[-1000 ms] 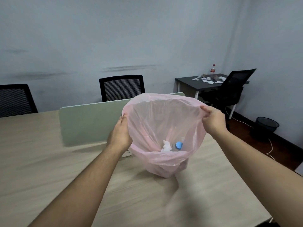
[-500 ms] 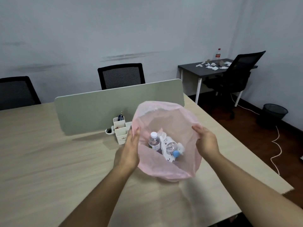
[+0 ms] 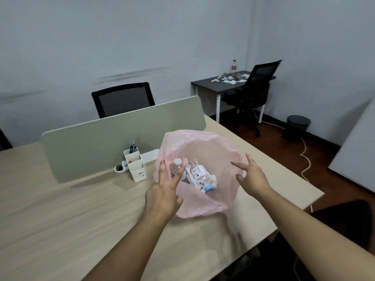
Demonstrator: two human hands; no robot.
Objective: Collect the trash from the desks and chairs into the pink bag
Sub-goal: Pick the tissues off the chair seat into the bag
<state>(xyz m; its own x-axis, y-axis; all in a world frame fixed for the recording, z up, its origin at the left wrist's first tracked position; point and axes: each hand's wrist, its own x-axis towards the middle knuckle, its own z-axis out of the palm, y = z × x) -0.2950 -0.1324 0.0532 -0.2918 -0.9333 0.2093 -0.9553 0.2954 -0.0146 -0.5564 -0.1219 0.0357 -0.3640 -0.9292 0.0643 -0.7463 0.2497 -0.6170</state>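
The pink bag (image 3: 211, 147) stands open on the light wooden desk (image 3: 60, 216). Inside it lie two clear plastic bottles (image 3: 199, 175) and crumpled white paper (image 3: 214, 179). My left hand (image 3: 164, 191) is at the bag's left rim with fingers spread, holding nothing. On the right side of the bag, my right hand (image 3: 251, 177) hovers open, just off the rim. On the dark desk (image 3: 215, 86) in the far corner lie several crumpled papers (image 3: 229, 79) and a bottle with a red label (image 3: 234, 66).
A green divider panel (image 3: 121, 134) crosses the wooden desk, with a white pen holder (image 3: 136, 165) in front of it. A black chair (image 3: 123, 98) stands behind the divider, another (image 3: 253, 88) at the dark desk. A black bin (image 3: 297, 126) and a white cable (image 3: 304, 157) are on the floor.
Both hands lowered the bag onto the desk and let go of its rim; fingers now spread open. The view tilted down, showing the bottles inside.
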